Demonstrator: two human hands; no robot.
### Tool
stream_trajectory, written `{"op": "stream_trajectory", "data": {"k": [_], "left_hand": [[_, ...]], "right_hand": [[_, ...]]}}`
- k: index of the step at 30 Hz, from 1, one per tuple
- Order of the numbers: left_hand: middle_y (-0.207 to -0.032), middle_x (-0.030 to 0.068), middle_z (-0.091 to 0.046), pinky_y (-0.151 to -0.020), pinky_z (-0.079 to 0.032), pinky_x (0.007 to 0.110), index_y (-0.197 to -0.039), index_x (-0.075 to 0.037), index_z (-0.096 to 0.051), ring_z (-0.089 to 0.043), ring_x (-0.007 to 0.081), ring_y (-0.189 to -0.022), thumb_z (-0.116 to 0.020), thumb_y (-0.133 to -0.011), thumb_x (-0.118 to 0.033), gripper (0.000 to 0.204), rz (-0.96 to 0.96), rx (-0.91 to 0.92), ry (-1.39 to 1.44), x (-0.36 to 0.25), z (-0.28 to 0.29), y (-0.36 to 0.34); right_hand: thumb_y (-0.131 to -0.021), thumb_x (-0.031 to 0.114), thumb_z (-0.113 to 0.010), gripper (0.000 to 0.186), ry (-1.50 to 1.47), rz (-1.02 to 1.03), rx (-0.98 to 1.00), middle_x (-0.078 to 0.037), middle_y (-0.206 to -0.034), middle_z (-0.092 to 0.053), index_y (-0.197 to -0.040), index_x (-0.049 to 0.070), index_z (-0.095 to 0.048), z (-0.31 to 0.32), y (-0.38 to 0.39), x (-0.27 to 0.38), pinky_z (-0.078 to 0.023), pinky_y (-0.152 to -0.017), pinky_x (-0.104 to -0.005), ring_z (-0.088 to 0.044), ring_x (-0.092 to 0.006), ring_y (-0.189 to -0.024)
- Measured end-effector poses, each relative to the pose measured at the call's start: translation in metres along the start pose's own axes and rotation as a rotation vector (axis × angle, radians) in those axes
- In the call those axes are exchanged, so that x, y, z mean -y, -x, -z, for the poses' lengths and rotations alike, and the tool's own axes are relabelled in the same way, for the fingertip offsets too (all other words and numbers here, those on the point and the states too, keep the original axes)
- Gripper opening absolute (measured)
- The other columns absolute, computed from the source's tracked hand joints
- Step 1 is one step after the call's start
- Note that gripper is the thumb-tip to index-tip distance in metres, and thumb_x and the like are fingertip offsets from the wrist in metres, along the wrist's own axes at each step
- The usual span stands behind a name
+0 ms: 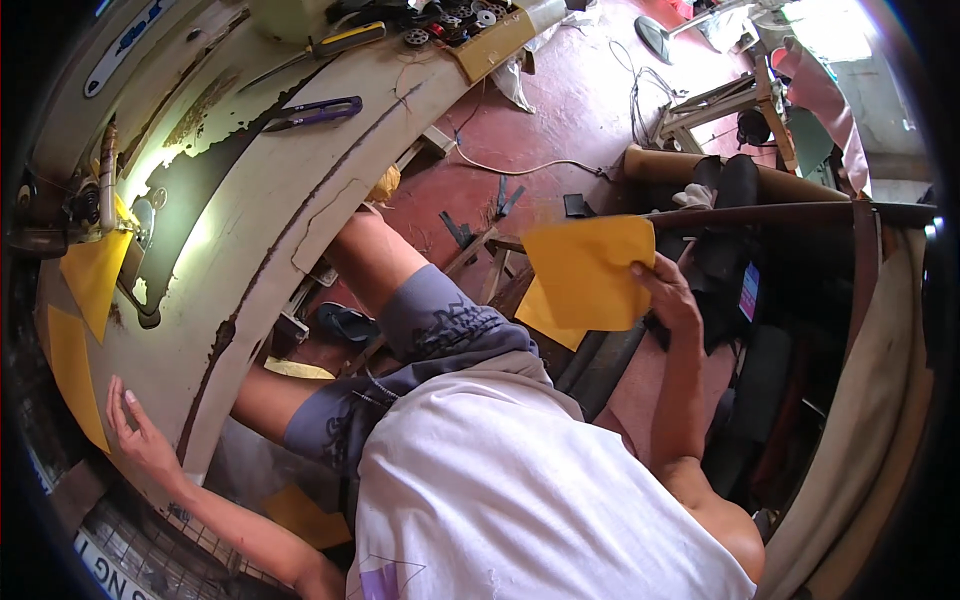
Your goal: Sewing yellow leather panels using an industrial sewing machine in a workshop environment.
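My right hand [667, 293], raised at the right, grips two yellow sheets [585, 270] of fabric or similar material, pinched at their right edge. My left hand [140, 428] is at the front of the worn pale sewing table [285, 225], fingers extended and holding nothing, beside a long yellow piece [75, 370] on the table's left. Another yellow piece [95, 270] lies under the lit sewing machine [105, 200] at the far left. Purple-handled snips [322, 110] and a yellow-handled screwdriver [345, 40] lie toward the table's back.
Bobbins [450, 25] cluster at the back. Cords [530, 168] cross the red floor [465, 190]. Dark and brown rolls [735, 185] lie at the right, near a wooden frame [715, 105]. My legs are under the table. A yellow piece [305, 515] lies low beside me.
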State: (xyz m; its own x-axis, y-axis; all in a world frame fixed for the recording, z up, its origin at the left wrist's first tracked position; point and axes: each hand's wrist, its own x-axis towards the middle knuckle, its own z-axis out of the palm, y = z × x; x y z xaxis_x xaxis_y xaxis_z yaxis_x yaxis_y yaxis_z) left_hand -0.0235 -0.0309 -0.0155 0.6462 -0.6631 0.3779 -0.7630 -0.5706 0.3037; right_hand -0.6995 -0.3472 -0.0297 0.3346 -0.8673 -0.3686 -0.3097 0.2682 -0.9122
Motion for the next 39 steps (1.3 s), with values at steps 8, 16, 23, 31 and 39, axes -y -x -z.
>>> {"op": "stream_trajectory", "data": {"k": [8,16,23,31,39], "left_hand": [[-0.13,0.0162,-0.064,-0.103,-0.046,0.041,-0.124,0.005,-0.064,-0.059,0.0316,-0.12,-0.051,-0.106,-0.02,0.033,0.01,0.018,0.036,-0.001,0.002,-0.001],[-0.131,0.015,-0.062,-0.101,-0.047,0.04,-0.123,0.006,-0.063,-0.059,0.0299,-0.118,-0.05,-0.106,-0.015,0.03,0.0,0.028,0.006,-0.001,-0.001,0.002],[-0.131,0.0146,-0.062,-0.101,-0.047,0.04,-0.123,0.006,-0.063,-0.059,0.0287,-0.12,-0.052,-0.105,-0.012,0.028,-0.012,0.013,0.017,0.004,0.002,-0.005],[-0.128,0.0135,-0.063,-0.1,-0.048,0.038,-0.113,0.001,-0.068,-0.059,0.0274,-0.12,-0.062,-0.095,-0.006,0.02,0.108,-0.059,0.164,-0.028,-0.003,0.004],[-0.118,0.0136,-0.067,-0.098,-0.048,0.041,-0.109,0.0,-0.069,-0.061,0.0326,-0.113,-0.065,-0.092,-0.007,0.019,0.161,-0.139,0.103,-0.015,0.023,-0.033]], "right_hand": [[-0.098,0.02,-0.062,0.035,1.119,-0.296,0.573,-0.013,-0.117,-0.071,-0.127,0.002,-0.066,0.02,-0.029,0.011,-0.05,-0.099,-0.0357,-0.066,-0.0298,-0.11],[-0.087,0.021,-0.06,0.023,1.501,0.626,0.601,-0.007,-0.123,-0.056,-0.108,0.016,-0.07,-0.056,-0.084,-0.137,-0.045,-0.095,-0.0386,-0.053,-0.0239,-0.117],[-0.084,0.019,-0.068,0.044,1.362,0.719,0.487,-0.014,-0.129,-0.055,-0.126,0.011,-0.06,-0.043,-0.095,-0.163,-0.045,-0.1,-0.0431,-0.052,-0.0333,-0.121],[-0.075,0.015,-0.077,0.067,0.894,-0.046,-0.056,-0.023,-0.128,-0.059,-0.137,0.007,-0.053,-0.046,-0.065,-0.169,-0.043,-0.103,-0.0472,-0.053,-0.043,-0.121],[-0.082,0.027,-0.076,0.051,0.888,-0.166,-0.344,-0.025,-0.114,-0.056,-0.121,0.001,-0.054,0.001,-0.046,-0.254,-0.043,-0.095,-0.0499,-0.053,-0.043,-0.11]]}}
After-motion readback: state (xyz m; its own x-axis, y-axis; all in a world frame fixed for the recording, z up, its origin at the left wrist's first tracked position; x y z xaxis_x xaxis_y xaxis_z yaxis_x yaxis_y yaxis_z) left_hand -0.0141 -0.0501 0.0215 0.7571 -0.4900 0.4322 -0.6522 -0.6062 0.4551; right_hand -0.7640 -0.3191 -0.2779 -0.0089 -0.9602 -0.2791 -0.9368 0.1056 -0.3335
